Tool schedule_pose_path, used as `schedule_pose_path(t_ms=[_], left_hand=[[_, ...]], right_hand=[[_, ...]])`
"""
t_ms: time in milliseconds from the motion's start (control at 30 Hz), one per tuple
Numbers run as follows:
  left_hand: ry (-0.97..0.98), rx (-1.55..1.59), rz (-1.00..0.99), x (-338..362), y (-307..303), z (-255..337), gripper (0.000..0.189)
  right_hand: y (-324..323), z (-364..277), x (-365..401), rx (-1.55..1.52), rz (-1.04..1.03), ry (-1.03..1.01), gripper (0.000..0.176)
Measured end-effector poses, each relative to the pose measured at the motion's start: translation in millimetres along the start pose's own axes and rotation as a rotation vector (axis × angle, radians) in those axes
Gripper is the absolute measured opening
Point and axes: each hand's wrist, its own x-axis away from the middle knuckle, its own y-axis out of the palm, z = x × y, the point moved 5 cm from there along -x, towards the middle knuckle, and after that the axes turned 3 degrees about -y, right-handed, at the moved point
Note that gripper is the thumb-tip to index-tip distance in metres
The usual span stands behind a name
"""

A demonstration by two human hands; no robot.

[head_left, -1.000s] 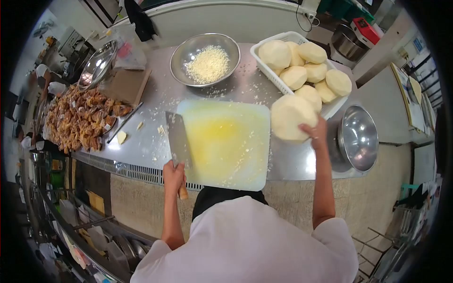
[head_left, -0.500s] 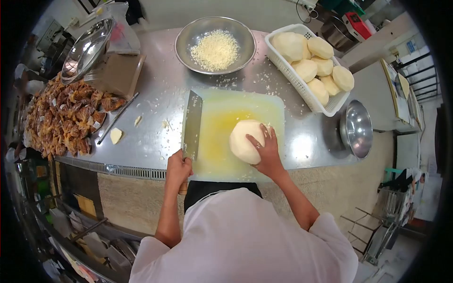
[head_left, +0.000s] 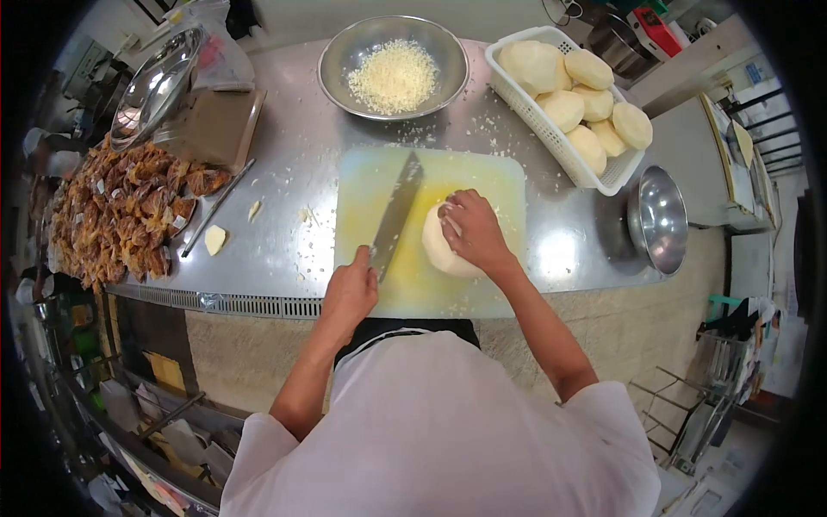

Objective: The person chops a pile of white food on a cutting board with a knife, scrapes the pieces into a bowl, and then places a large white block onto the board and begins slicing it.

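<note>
My left hand is closed round the handle of a large knife. The blade points away from me and leans to the right over the left half of a pale cutting board with a yellow stain. On the board's right half sits a round, pale peeled vegetable. My right hand rests on its top right side with curled fingers, gripping it. A narrow strip of board shows between blade and vegetable.
Beyond the board stands a steel bowl of chopped pale bits. A white basket of peeled vegetables is at back right, near an empty steel bowl. Brown wrapped pieces and a metal rod lie left.
The knife has moved right from the board's left edge and turned to a slant. The fingers of my right hand have drawn in from spread to curled on the vegetable.
</note>
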Motion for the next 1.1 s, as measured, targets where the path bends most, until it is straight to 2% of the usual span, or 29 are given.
schedule_pose_path(t_ms=[67, 167, 267, 367, 467, 533, 567, 633, 733, 933, 967, 1033, 1100], left_hand=[[0.069, 0.013, -0.044, 2.3, -2.9, 28.1, 0.019], [0.039, -0.112, -0.095, 21.3, -12.2, 47.1, 0.018], [0.040, -0.123, -0.153, 48.9, -24.9, 52.7, 0.028], [-0.037, -0.195, -0.198, 39.9, -7.1, 51.4, 0.026], [0.053, -0.206, -0.090, -11.0, 44.3, 38.2, 0.022], [0.215, -0.135, 0.008, -37.0, 49.8, 51.0, 0.029], [0.224, -0.139, 0.013, -35.1, 46.3, 47.2, 0.029], [0.064, -0.209, -0.109, 1.7, 9.3, 63.6, 0.028], [-0.045, -0.172, -0.199, 37.1, -2.1, 54.5, 0.024], [0.126, -0.178, -0.043, -41.7, 59.3, 46.7, 0.030], [0.132, -0.179, -0.033, -37.2, 50.4, 46.7, 0.030], [0.044, -0.220, -0.135, 0.2, 16.4, 61.6, 0.032], [-0.004, -0.213, -0.155, 22.6, 11.2, 54.8, 0.030]], right_hand=[[9.5, -1.7, -2.5, 0.035, -0.030, 0.018, 0.015], [10.8, -8.0, -5.3, 0.180, 0.003, -0.011, 0.015], [10.5, -7.2, -4.3, 0.220, 0.010, 0.012, 0.017], [11.5, -5.7, -3.5, 0.219, -0.039, 0.024, 0.018], [11.1, -7.6, -1.0, 0.209, -0.012, 0.011, 0.019], [9.0, -7.7, -2.3, 0.214, 0.024, 0.005, 0.020], [8.2, -4.6, -6.8, 0.219, 0.034, 0.003, 0.020], [10.4, -4.2, -1.0, 0.205, 0.048, -0.008, 0.020], [11.8, -3.1, 0.6, 0.206, 0.026, 0.021, 0.021], [11.1, -3.9, 0.4, 0.190, 0.053, -0.014, 0.021], [10.3, -2.6, -3.4, 0.195, 0.061, -0.022, 0.021], [11.8, -2.9, 0.2, 0.229, 0.028, -0.009, 0.021], [10.3, -2.9, -3.0, 0.228, 0.030, 0.008, 0.021]])
